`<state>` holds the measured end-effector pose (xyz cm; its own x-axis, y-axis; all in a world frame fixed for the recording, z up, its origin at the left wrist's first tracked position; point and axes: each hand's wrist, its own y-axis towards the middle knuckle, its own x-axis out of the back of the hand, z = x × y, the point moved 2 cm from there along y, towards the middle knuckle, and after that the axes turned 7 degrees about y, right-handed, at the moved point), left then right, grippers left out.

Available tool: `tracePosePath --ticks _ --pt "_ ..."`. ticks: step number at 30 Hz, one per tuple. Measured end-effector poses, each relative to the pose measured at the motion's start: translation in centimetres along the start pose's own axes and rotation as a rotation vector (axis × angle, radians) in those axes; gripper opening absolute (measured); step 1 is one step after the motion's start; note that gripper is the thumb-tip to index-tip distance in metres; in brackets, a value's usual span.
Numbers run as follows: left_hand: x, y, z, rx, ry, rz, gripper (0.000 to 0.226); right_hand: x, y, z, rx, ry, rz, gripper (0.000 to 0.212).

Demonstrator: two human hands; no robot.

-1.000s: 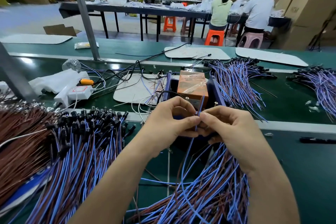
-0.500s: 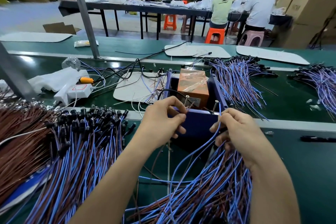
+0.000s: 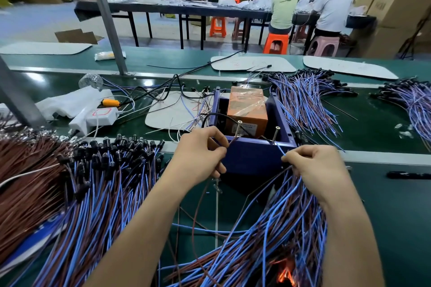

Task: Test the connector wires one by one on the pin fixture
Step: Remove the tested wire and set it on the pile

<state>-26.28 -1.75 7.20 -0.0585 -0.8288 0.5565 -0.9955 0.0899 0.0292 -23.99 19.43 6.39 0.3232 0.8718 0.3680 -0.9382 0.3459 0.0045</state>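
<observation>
A blue box fixture (image 3: 253, 157) stands mid-bench with two upright screw pins, the left pin (image 3: 238, 128) and the right pin (image 3: 276, 134), on its front wall. My left hand (image 3: 200, 158) pinches a brown wire end that reaches up to the left pin. My right hand (image 3: 312, 166) pinches a blue wire end (image 3: 280, 149) just below the right pin. Both leads trail down into a bundle of blue and brown connector wires (image 3: 268, 240) in front of me.
A large pile of wires with black connectors (image 3: 93, 182) fills the left. More bundles (image 3: 307, 100) lie right of the fixture. An orange box (image 3: 247, 112) sits inside the fixture. A white power strip (image 3: 93, 119) and plastic bags lie at the left.
My hands, joined over one wire a second ago, have spread apart. The left now brings the brown end to the left pin, the right brings the blue end toward the right pin.
</observation>
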Motion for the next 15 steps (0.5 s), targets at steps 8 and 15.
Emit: tracePosePath --ticks 8,15 --pt "0.04 0.17 0.28 -0.003 0.017 0.015 0.020 0.35 -0.28 0.15 0.007 -0.012 0.020 0.020" --pt "0.02 0.24 0.39 0.008 0.018 0.015 0.021 1.01 -0.35 0.44 0.029 0.007 -0.047 0.018"
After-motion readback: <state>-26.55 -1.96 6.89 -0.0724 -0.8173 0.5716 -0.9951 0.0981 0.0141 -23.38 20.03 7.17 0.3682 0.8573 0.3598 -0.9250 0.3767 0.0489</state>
